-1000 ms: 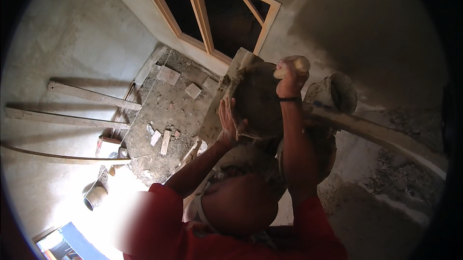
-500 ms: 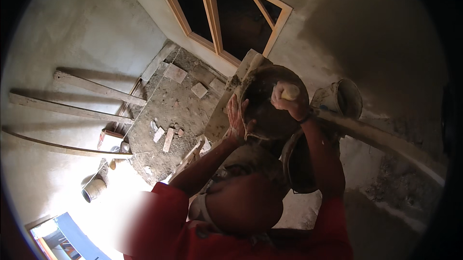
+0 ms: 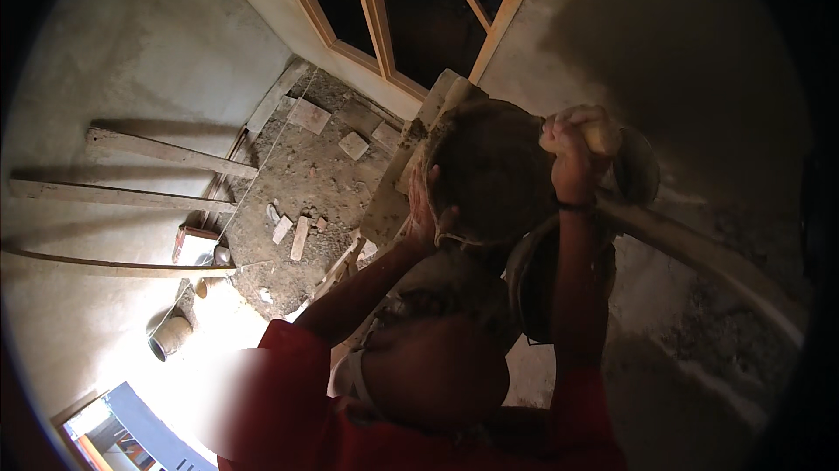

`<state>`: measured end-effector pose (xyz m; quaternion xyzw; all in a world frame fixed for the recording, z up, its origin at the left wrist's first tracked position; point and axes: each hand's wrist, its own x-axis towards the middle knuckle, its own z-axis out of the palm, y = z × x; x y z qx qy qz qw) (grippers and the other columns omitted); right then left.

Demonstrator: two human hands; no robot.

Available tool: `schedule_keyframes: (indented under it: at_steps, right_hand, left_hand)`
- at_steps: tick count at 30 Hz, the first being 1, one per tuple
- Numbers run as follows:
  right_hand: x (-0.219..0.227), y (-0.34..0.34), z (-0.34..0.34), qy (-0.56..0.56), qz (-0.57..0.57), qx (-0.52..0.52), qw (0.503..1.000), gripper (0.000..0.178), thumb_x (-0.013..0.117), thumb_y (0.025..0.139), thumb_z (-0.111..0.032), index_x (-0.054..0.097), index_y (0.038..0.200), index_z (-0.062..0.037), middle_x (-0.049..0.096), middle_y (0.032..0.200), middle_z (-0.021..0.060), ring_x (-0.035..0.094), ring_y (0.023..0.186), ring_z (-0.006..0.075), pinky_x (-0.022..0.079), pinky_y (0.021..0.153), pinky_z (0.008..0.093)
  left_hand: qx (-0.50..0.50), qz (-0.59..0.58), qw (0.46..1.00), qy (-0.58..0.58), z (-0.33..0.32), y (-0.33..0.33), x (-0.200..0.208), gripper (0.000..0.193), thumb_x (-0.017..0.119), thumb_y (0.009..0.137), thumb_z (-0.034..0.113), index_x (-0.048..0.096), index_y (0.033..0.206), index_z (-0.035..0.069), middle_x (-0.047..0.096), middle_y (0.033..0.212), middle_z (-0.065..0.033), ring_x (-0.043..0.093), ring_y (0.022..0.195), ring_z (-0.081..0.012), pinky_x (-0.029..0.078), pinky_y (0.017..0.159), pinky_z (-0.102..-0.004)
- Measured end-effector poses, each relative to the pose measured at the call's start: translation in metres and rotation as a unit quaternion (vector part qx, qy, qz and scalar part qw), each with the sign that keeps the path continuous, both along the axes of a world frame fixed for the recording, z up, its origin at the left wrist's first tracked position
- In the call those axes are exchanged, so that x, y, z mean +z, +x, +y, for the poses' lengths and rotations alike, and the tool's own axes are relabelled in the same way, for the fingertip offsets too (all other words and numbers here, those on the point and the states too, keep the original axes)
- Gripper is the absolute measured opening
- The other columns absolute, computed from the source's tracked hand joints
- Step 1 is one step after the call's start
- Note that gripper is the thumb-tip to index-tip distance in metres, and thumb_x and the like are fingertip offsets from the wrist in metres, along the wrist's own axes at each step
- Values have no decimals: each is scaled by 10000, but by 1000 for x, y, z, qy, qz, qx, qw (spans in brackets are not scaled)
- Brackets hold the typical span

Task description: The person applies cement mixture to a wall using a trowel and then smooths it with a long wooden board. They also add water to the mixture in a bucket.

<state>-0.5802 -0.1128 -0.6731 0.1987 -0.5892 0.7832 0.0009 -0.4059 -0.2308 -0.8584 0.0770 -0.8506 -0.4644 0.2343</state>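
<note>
A dark, round mortar bucket (image 3: 481, 225) is tipped so that its mouth faces up at me. It rests beside a mud-smeared plank. My left hand (image 3: 422, 211) grips its left rim, with the thumb over the edge and the fingers along the outside. My right hand (image 3: 570, 161) is at the bucket's right rim, closed around the pale, rounded handle (image 3: 601, 137) of a tool. The working end of that tool is hidden. Shadow keeps me from making out what is inside the bucket.
A second dark bucket (image 3: 535, 296) stands below, and a pale bucket (image 3: 642, 169) is partly behind my right hand. A long beam (image 3: 708, 248) runs off right. Planks (image 3: 170, 152) lean on the left wall; bricks (image 3: 308, 116) lie on the dirt floor. A wooden window frame (image 3: 498, 34) is ahead.
My right hand has moved right with the tool, from over the bucket's mouth to its right rim. My left hand keeps its hold on the rim.
</note>
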Motion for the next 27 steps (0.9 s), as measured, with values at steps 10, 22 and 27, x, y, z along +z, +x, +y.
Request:
schedule_keyframes:
  at_steps: [10,22,27]
  right_hand:
    - [-92,-16,6,-3,-121,8,993,53,530,710,-34,477,713,-34,523,655,66,506,563,153,432,551,299]
    - [9,26,16,106,-47,127,985,125,593,678,11,500,730,-53,530,686,40,543,632,127,449,566,259]
    - [-47,-11,-6,52,-21,41,998,116,604,717,-7,500,765,-26,553,719,57,555,669,146,464,600,263]
  left_hand:
    - [88,-36,940,328,31,-8,-14,782,607,824,238,152,1395,-43,323,1360,-252,360,1243,-360,297,1038,-420]
    - [46,74,961,264,25,-5,4,651,552,845,186,213,1343,-57,433,1257,-224,472,1126,-330,386,949,-400]
    - [18,30,969,244,8,-6,0,675,553,878,275,208,1356,-55,429,1279,-218,463,1152,-312,363,971,-405]
